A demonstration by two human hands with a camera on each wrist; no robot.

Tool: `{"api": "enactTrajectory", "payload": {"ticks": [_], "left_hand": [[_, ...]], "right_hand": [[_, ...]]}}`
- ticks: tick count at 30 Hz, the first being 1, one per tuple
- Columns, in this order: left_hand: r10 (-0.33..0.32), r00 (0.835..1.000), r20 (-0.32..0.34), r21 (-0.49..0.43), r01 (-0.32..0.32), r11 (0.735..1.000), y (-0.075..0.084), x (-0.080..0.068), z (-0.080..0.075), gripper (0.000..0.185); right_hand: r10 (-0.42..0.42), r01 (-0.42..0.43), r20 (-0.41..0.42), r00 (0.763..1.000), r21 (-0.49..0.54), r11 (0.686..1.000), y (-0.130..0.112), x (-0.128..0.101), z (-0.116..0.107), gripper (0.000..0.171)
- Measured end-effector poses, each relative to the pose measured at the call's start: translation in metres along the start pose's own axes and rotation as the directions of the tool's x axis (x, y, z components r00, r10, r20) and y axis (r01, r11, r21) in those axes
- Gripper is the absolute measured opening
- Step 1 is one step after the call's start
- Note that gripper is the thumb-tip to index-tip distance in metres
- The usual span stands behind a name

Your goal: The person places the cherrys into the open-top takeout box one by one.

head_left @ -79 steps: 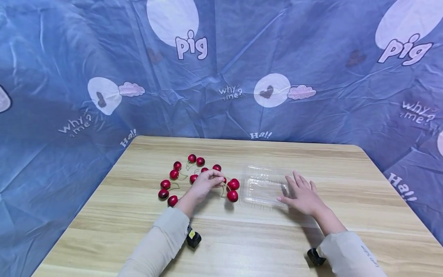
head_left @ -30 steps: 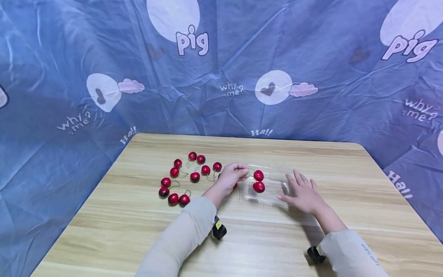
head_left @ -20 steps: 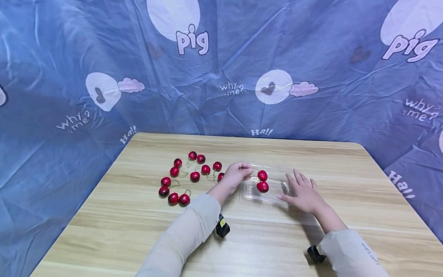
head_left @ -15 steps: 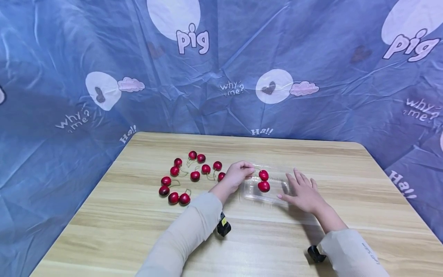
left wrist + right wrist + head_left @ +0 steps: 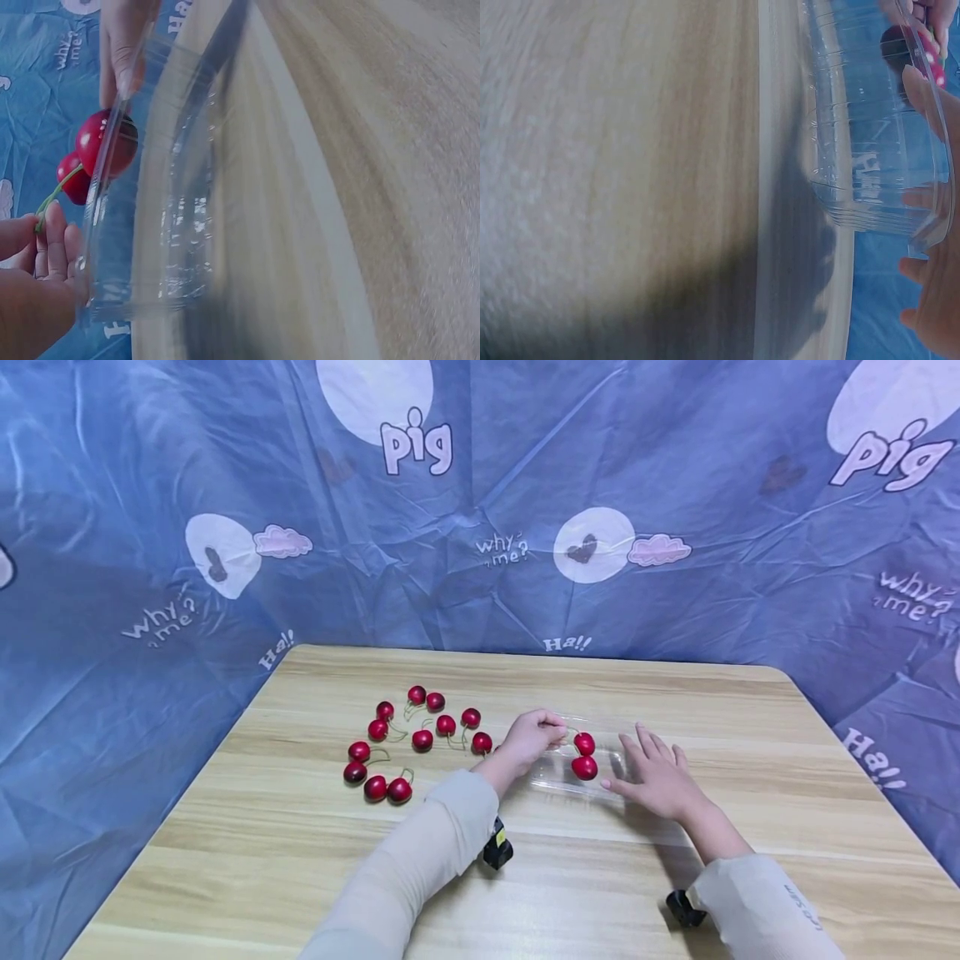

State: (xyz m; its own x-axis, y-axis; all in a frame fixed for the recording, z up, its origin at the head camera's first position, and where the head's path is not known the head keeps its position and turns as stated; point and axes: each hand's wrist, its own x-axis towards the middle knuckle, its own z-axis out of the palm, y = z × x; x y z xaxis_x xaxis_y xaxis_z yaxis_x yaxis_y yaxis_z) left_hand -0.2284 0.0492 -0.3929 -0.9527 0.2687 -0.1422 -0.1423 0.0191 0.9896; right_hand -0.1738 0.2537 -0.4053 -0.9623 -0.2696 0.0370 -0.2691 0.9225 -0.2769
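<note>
Between thumb and fingers my left hand [image 5: 531,739] pinches the green stems of a pair of red cherries [image 5: 584,756]. In the head view the pair overlaps the clear plastic container [image 5: 558,783]; the left wrist view shows the cherries [image 5: 105,142] at the level of its rim. My right hand [image 5: 656,777] is spread, with straight fingers at the container's right end. In the right wrist view the thumb [image 5: 922,90] lies along the side of the container [image 5: 877,150].
Several paired cherries [image 5: 377,789] with stems lie on the wooden table [image 5: 262,868], left of the container. One cherry [image 5: 482,742] lies close to my left forearm. A blue printed cloth [image 5: 465,593] hangs behind the table.
My left hand has carried the cherry pair by its stems from the left of the container to over it, and slightly further right since half a second ago. My right hand has stayed put.
</note>
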Motion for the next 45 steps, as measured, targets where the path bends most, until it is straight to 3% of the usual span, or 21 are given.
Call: {"api": "enactTrajectory", "payload": {"ticks": [11,16,29,41,45], "left_hand": [[0.002,1.000,0.020,0.108,-0.004,0.994,-0.005,0.000,0.016,0.008],[0.000,1.000,0.009,0.115,-0.002,0.993,-0.010,0.003,0.021,0.008],[-0.053,0.999,0.005,0.115,0.052,0.992,-0.016,0.008,0.026,0.009],[-0.084,0.996,0.012,0.235,0.079,0.969,-0.019,0.011,0.029,0.010],[-0.107,0.994,0.013,0.237,0.101,0.966,-0.021,0.011,0.030,0.008]], "right_hand": [[0.004,-0.004,-0.005,1.000,-0.006,1.000,0.000,0.001,0.000,0.087],[0.001,-0.001,-0.011,1.000,-0.006,1.000,0.001,0.000,0.001,0.087],[-0.004,0.004,-0.006,1.000,0.003,1.000,-0.001,0.000,0.000,0.084],[0.010,-0.010,0.011,1.000,0.020,1.000,-0.002,0.002,0.001,0.085],[0.009,-0.010,0.015,1.000,0.021,1.000,-0.002,0.002,0.001,0.085]]}}
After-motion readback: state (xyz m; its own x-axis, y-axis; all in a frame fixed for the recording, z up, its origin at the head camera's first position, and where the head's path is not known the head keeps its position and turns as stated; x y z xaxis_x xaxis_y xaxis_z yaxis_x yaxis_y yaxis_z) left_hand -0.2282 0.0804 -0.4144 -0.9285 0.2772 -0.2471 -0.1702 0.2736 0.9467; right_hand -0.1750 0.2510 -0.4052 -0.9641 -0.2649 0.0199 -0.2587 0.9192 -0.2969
